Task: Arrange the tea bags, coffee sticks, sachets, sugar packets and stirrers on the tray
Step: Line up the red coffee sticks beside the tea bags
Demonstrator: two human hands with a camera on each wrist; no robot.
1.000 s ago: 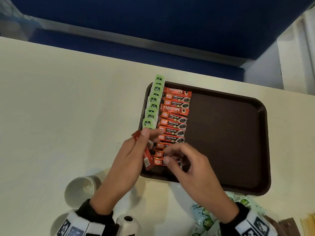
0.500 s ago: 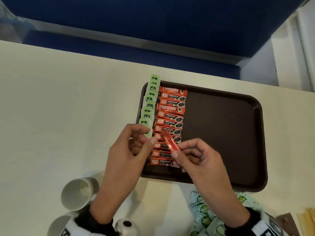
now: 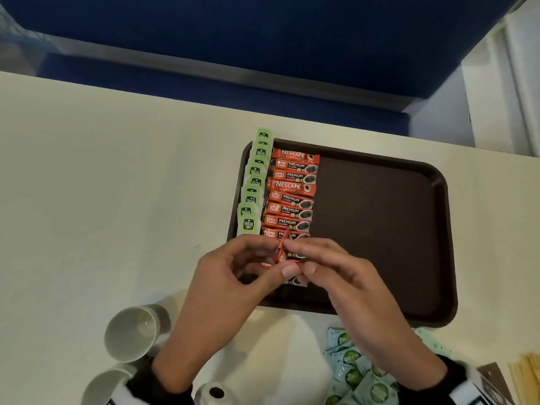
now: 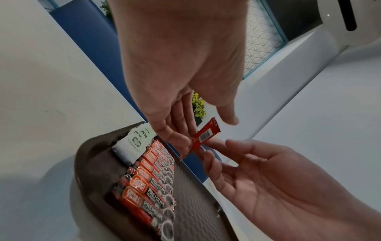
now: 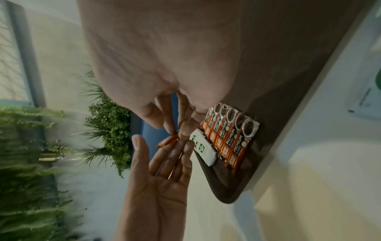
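Observation:
A dark brown tray (image 3: 380, 229) carries a column of green-tagged tea bags (image 3: 252, 194) along its left edge and, beside it, a column of red coffee sticks (image 3: 292, 200). Both hands meet over the near end of that column. My right hand (image 3: 295, 255) pinches one red coffee stick (image 3: 281, 249) between thumb and fingertips, raised above the row. My left hand (image 3: 274, 258) touches the same stick with fairly straight fingers, thumb apart. The left wrist view shows the stick (image 4: 206, 135) with its barcode up. The right wrist view shows the pinch (image 5: 178, 135) edge-on.
Two white paper cups (image 3: 134, 331) (image 3: 105, 387) lie on the cream table at lower left. Green-and-white sachets (image 3: 356, 372) are heaped below the tray's near edge. Brown packets (image 3: 493, 381) and pale wooden stirrers (image 3: 526, 375) sit at the lower right corner.
A second ago my left hand held the red stick while the right touched the row. The right hand then took it, and now both hands meet on it.

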